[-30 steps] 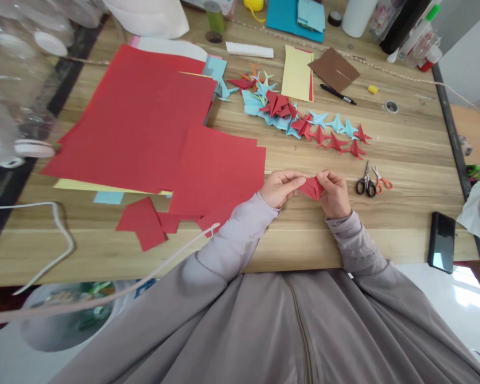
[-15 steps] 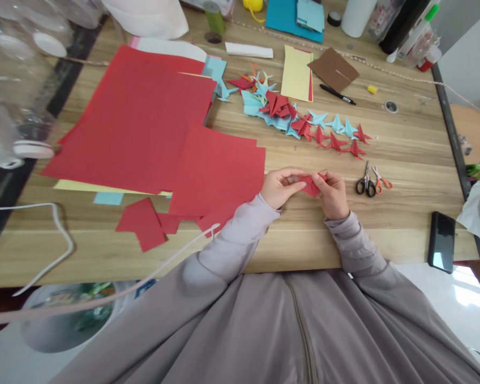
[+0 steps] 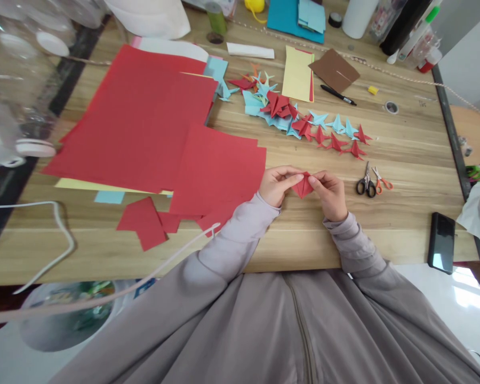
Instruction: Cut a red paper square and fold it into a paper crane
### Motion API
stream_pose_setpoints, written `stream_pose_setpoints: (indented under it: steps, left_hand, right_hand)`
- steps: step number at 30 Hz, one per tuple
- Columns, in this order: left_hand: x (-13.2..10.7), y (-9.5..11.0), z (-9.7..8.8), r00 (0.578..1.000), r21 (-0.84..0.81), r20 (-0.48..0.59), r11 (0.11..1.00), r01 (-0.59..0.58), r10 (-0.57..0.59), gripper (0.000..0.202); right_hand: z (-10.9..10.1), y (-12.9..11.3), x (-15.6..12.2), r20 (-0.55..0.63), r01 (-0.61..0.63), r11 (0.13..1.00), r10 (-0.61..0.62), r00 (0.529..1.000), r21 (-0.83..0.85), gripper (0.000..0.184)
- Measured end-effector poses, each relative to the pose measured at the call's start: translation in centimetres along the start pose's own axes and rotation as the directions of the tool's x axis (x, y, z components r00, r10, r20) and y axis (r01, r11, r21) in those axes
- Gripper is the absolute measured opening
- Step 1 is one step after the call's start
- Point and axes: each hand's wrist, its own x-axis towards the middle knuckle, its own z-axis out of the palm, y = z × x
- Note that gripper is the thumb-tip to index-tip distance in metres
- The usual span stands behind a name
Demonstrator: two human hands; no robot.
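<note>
Between both hands is a small folded piece of red paper (image 3: 302, 189), its point toward me and a crease down its middle. My left hand (image 3: 278, 185) pinches its left side, thumb on top. On the other side my right hand (image 3: 328, 193) grips the upper right edge between thumb and fingers. Fingertips cover parts of the paper's upper edges. Beyond the hands lie folded paper cranes in red (image 3: 336, 143) and light blue (image 3: 337, 124), strung out in rows from a heap. Large red sheets (image 3: 220, 170) lie just left of my left hand.
Black-handled scissors (image 3: 366, 185) and orange-handled scissors (image 3: 379, 181) lie right of my hands. A phone (image 3: 441, 242) rests near the right front edge. Farther back are yellow paper (image 3: 298, 74), brown paper (image 3: 335, 70) and a black pen (image 3: 338, 95). Red offcuts (image 3: 144, 224) lie at front left.
The red folded paper has turned and shifted slightly left, so its point now faces me. My right thumb has moved from its middle to its right edge.
</note>
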Motion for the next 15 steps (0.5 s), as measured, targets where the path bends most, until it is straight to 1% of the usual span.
stream_pose_setpoints:
  steps: [2, 5, 8, 10, 12, 15]
  left_hand:
    - [0.01, 0.08, 0.11, 0.999, -0.025, -0.026, 0.999, 0.025, -0.026, 0.019]
    - [0.07, 0.14, 0.17, 0.998, -0.050, -0.018, 0.997, 0.061, -0.062, 0.017]
    - [0.18, 0.18, 0.13, 0.990, -0.117, -0.016, 0.983, 0.139, -0.142, 0.019]
    - [0.23, 0.26, 0.09, 0.982, -0.162, -0.015, 0.970, 0.184, -0.188, 0.020]
    - [0.21, 0.39, 0.08, 0.982, -0.176, 0.026, 0.966, 0.190, -0.188, 0.021]
    - [0.03, 0.57, 0.10, 0.976, -0.128, 0.171, 0.979, 0.158, -0.135, 0.030]
  right_hand:
    - [-0.12, 0.17, -0.03, 0.019, 0.017, 1.000, -0.017, 1.000, 0.000, 0.024]
    - [-0.25, 0.26, -0.06, 0.030, 0.028, 1.000, -0.027, 0.999, -0.008, 0.023]
    - [-0.27, 0.25, -0.04, 0.020, 0.006, 1.000, -0.005, 1.000, -0.010, 0.026]
    - [-0.25, 0.28, 0.01, 0.027, -0.024, 0.999, 0.023, 0.999, 0.035, 0.026]
    - [-0.22, 0.34, 0.08, 0.047, -0.082, 0.991, 0.077, 0.996, 0.103, 0.028]
    - [-0.16, 0.36, 0.19, 0.081, -0.190, 0.965, 0.178, 0.981, 0.183, 0.032]
